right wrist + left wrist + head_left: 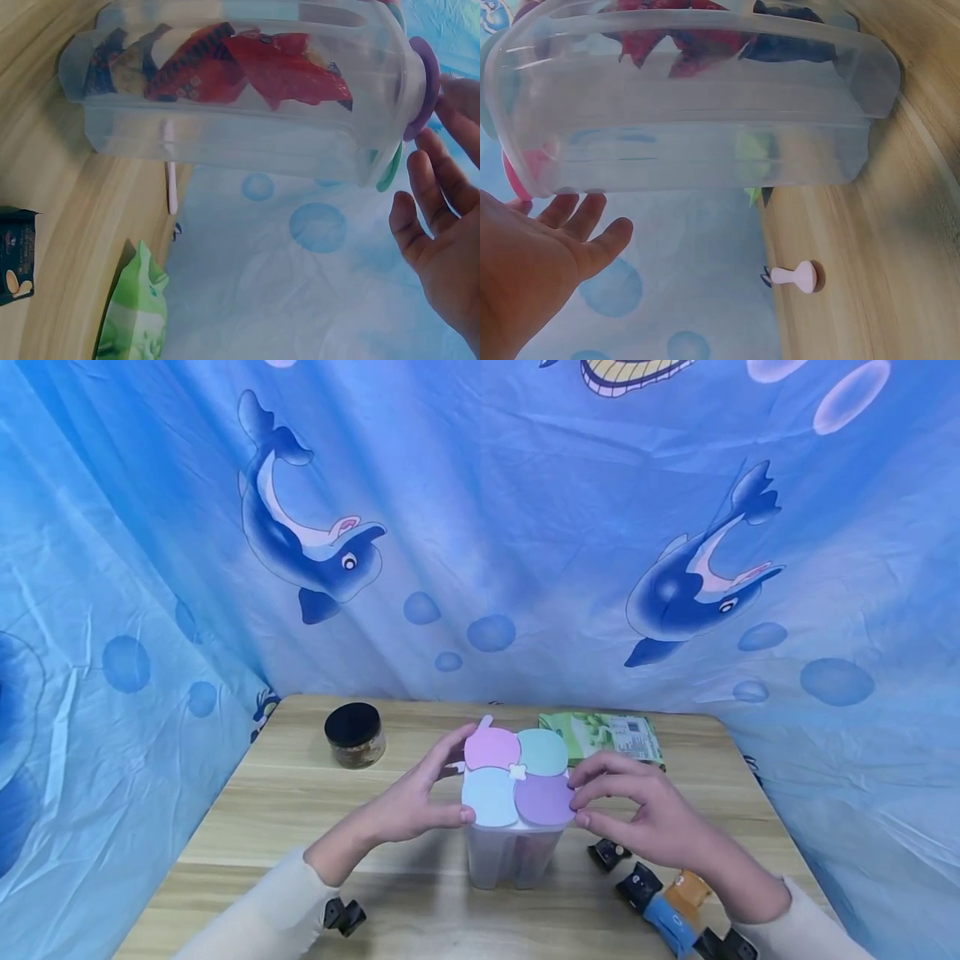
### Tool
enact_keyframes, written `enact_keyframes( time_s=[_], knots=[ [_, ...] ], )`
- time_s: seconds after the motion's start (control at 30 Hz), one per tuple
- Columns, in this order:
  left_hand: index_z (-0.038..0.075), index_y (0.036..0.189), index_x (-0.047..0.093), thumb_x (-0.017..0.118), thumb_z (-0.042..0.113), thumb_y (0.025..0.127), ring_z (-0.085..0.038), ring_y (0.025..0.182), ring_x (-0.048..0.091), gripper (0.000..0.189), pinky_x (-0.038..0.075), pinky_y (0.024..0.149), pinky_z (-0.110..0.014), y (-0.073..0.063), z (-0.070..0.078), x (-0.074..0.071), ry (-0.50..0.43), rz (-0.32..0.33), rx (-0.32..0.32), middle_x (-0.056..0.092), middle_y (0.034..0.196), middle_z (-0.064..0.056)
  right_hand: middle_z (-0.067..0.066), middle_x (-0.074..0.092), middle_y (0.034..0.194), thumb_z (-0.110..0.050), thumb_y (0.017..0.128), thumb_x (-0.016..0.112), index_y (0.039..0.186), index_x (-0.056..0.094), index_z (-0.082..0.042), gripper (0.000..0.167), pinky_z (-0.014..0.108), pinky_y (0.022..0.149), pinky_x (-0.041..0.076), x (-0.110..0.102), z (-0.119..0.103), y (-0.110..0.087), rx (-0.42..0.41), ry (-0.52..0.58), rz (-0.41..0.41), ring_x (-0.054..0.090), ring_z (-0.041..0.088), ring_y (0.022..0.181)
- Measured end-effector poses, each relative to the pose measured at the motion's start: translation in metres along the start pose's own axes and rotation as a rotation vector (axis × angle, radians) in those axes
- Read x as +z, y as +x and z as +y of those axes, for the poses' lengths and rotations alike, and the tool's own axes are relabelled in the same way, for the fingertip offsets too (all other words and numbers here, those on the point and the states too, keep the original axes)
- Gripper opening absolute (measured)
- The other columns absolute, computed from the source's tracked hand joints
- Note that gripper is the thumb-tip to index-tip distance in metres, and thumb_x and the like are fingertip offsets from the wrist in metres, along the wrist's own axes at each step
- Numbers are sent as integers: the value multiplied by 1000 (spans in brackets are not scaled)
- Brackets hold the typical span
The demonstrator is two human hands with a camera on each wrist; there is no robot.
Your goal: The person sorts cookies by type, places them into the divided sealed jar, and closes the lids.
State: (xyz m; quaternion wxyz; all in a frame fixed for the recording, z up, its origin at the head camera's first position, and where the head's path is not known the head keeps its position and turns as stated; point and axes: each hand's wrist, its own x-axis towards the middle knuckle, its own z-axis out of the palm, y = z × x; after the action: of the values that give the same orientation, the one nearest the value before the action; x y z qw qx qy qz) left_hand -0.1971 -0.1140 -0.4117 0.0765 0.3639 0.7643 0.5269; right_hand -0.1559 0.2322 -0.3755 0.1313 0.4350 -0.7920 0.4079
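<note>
A tall translucent plastic storage container (517, 858) stands on the table in front of me. Its white lid carries four rounded flaps: pink (491, 749), green (543, 752), light blue (489, 797) and purple (545, 799). Red and dark blue wrapped packets (270, 67) show through its wall. My left hand (420, 802) holds the lid's left side, thumb at the light blue flap's corner and fingers farther back by the pink one. On the opposite side my right hand (637, 797) pinches the purple flap's outer edge with thumb and fingertips.
A jar with a black lid (354, 732) stands back left. The green bag (603, 737) lies behind the container, near a pale pink small-handled item (795, 277). Several small packets, among them a blue one (667, 925) and an orange one (686, 893), lie front right.
</note>
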Motion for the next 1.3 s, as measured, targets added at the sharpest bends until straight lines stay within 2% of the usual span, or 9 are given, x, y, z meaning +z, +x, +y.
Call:
enact_keyframes(
  time_s=[0.17,0.27,0.33,0.43,0.53,0.67,0.8,1.07,1.3],
  knots=[
    [29,164,14,80,42,88,-25,146,40,101,36,116,-62,0,1,0,-3,-2,14,39,159,-4,-5,68,117,-9,86,83,100,75,-29,26,25,85,53,7,-1,-2,133,13,45,62,14,109],
    [29,164,14,80,42,88,-26,146,40,101,36,115,-63,0,1,1,-2,2,18,39,159,-4,-5,65,122,-12,86,83,110,73,-26,29,29,81,51,11,0,0,206,7,72,60,14,111],
    [29,164,15,80,42,88,-26,146,40,101,36,115,-62,0,1,1,0,4,17,39,159,-4,-5,61,134,-15,86,83,126,68,-24,43,32,83,51,13,1,2,255,-2,70,56,15,121],
    [30,164,15,80,40,88,-25,147,39,101,36,116,-62,-1,0,1,-7,5,7,38,159,-2,-1,46,154,-21,86,83,149,50,-23,71,42,97,53,15,4,4,319,23,27,45,18,139],
    [31,164,15,80,38,88,-24,147,39,100,35,116,-62,-1,-1,2,-11,6,-1,38,159,-1,5,32,165,-21,89,80,160,34,-20,84,52,108,48,17,10,6,350,133,-39,36,26,149],
    [32,164,16,80,38,88,-23,147,39,99,35,117,-61,-1,-1,2,-19,11,-15,39,159,0,12,27,168,-15,91,77,164,23,-16,91,44,114,44,19,21,7,344,337,-86,35,38,148],
    [30,164,17,79,40,88,-25,146,40,98,36,116,-61,-1,-1,2,-27,13,-13,40,158,-1,13,33,164,-18,88,80,164,21,-19,97,34,113,43,21,27,9,355,412,-82,38,40,146],
    [29,164,17,79,40,88,-24,146,39,98,37,116,-59,0,-4,4,-35,10,-5,40,157,-1,13,36,162,-17,83,83,162,23,-22,100,58,110,41,23,17,14,479,423,-71,37,41,147],
    [19,165,15,79,40,89,-24,147,38,101,36,116,-62,-1,-5,5,-69,16,-10,39,158,-2,13,27,166,-19,84,84,163,21,-24,101,60,111,41,21,17,15,532,478,-91,29,43,151]
  ],
)
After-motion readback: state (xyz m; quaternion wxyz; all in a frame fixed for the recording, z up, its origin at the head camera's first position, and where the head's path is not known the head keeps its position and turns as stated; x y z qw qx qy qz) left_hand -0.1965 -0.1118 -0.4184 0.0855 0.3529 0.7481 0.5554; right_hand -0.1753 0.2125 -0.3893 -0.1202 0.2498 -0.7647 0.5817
